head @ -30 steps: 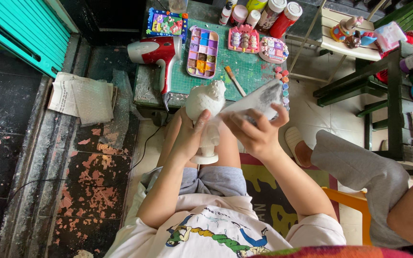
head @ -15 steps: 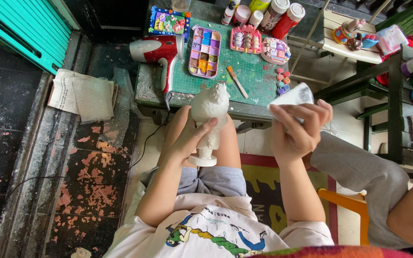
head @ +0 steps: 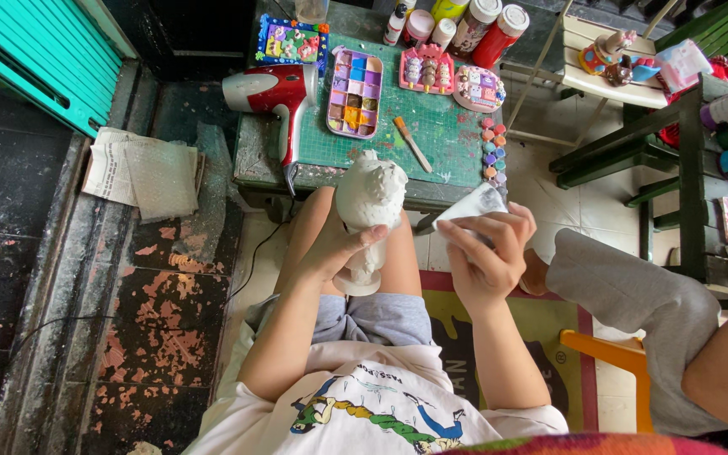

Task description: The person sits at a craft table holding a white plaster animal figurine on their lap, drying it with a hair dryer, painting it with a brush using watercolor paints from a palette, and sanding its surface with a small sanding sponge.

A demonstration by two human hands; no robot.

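My left hand [head: 336, 244] grips a white unpainted plaster figure [head: 370, 202] that stands upright on my lap, with the fingers wrapped around its middle. My right hand [head: 489, 253] holds a crumpled white cloth [head: 472, 206] to the right of the figure, a little apart from it. Both hands are in front of a small low table with a green cutting mat [head: 419, 126]. A brush [head: 412, 143] lies on the mat.
On the table are a red and white hair dryer [head: 270, 88], a paint palette [head: 354, 93], painted figurines [head: 452, 76], paint bottles [head: 473, 21] and small paint pots [head: 490, 152]. Another person's grey-trousered leg [head: 625, 295] is at my right. Folded newspaper [head: 141, 173] lies on the floor at left.
My right hand has drawn the cloth off the figure and moved it right, then slightly down. The left hand keeps its hold on the figure.
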